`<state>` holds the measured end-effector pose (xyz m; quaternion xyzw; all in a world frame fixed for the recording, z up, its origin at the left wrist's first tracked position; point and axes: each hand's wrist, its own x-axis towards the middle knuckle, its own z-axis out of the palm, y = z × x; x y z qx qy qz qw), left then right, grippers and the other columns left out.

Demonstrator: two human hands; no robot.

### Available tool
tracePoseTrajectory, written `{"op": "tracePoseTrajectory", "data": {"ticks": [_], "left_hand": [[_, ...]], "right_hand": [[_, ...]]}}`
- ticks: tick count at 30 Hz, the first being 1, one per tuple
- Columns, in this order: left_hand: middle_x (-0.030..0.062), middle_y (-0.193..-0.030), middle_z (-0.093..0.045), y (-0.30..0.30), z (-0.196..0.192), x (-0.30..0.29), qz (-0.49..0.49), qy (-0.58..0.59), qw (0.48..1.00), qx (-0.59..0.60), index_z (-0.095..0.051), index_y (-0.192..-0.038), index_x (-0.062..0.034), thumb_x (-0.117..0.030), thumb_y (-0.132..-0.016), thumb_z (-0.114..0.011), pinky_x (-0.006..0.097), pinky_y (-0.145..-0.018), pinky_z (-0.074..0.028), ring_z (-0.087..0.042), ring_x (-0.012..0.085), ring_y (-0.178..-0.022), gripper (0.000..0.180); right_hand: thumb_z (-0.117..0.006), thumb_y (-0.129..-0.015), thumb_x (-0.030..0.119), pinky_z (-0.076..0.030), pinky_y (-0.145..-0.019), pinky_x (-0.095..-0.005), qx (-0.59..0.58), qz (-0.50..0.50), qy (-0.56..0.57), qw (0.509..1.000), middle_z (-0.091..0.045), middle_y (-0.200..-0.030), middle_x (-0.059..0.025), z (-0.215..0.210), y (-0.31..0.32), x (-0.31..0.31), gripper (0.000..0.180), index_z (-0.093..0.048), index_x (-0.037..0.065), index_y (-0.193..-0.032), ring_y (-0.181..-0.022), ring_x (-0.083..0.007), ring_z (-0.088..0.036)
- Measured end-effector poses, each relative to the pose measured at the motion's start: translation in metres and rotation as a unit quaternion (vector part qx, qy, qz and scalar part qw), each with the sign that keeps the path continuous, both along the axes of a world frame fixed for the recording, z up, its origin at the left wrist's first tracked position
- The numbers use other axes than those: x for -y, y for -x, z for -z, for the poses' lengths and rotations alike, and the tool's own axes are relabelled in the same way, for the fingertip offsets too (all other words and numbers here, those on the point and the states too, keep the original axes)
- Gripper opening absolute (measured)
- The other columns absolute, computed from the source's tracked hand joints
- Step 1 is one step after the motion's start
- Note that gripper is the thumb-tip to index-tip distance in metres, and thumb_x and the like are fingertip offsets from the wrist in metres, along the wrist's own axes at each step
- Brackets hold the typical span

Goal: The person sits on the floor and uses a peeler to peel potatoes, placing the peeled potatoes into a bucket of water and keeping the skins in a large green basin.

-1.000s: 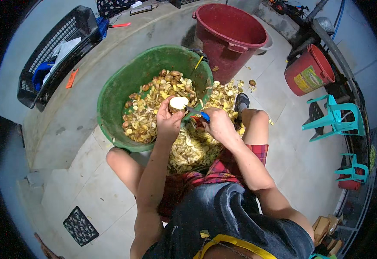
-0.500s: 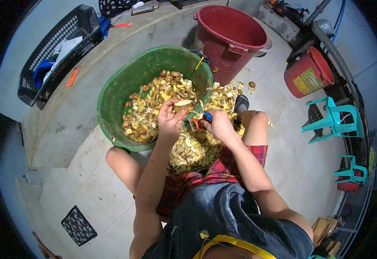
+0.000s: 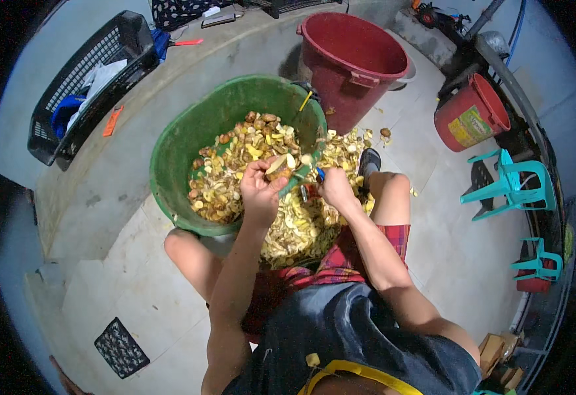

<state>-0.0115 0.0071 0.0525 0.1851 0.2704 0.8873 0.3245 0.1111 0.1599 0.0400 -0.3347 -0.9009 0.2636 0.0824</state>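
Note:
My left hand [image 3: 260, 189] holds up a partly peeled potato [image 3: 277, 168], its pale flesh showing beside brown skin. To the right, my right hand [image 3: 336, 189] is closed round a blue-handled tool [image 3: 321, 174], a little apart from the potato; its working end is too small to make out. Both hands are over the near right rim of a green tub [image 3: 176, 141], which contains brown potatoes and many yellowish slices or peelings [image 3: 219, 187]. Below my hands, between my legs, lies a heap of pale peelings [image 3: 294, 230]. A small red thing [image 3: 310, 192] shows beside my right hand.
A large dark red bin [image 3: 340, 79] stands behind the tub. A smaller red bucket [image 3: 473, 112] and turquoise plastic stools [image 3: 515, 181] are at the right. On the left ledge sit a black crate [image 3: 93, 85] and an orange object [image 3: 112, 121]. A black mat [image 3: 122, 347] lies lower left.
In my left hand the potato has turned so that more of its pale cut side shows. My right hand has shifted slightly right, still closed on the blue-handled tool.

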Motion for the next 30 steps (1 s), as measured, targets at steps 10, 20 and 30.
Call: {"op": "tracePoseTrajectory", "data": {"ticks": [10, 20, 30], "left_hand": [[0.0133, -0.127, -0.049, 0.008, -0.001, -0.001, 0.041, -0.020, 0.997, 0.070, -0.039, -0.133, -0.0023, 0.000, -0.091, -0.054, 0.043, -0.100, -0.043, -0.052, 0.0254, -0.116, 0.045], [0.0126, -0.122, -0.052, 0.009, 0.009, 0.000, 0.083, -0.022, 0.995, 0.052, -0.041, -0.126, -0.0037, 0.001, -0.092, -0.054, 0.045, -0.100, -0.045, -0.055, 0.0252, -0.112, 0.037], [0.0132, -0.120, -0.055, 0.013, 0.023, 0.002, 0.063, 0.005, 0.992, 0.106, -0.044, -0.125, 0.0012, 0.001, -0.095, -0.051, 0.039, -0.095, -0.050, -0.057, 0.0242, -0.111, 0.031]], "right_hand": [[-0.074, -0.077, 0.015, -0.051, -0.068, -0.0476, -0.041, -0.035, 0.060, 0.997, -0.064, -0.075, -0.0270, -0.026, -0.012, 0.030, 0.022, -0.066, -0.002, -0.089, -0.076, -0.0446, -0.063], [-0.072, -0.078, 0.014, -0.050, -0.070, -0.0474, -0.102, -0.066, 0.069, 0.990, -0.065, -0.081, -0.0227, -0.052, -0.006, 0.048, 0.018, -0.065, 0.000, -0.087, -0.078, -0.0419, -0.063], [-0.063, -0.077, 0.008, -0.050, -0.069, -0.0480, -0.131, -0.104, -0.059, 0.984, -0.061, -0.081, -0.0201, -0.053, 0.010, 0.054, 0.011, -0.060, 0.002, -0.086, -0.077, -0.0408, -0.062]]}}
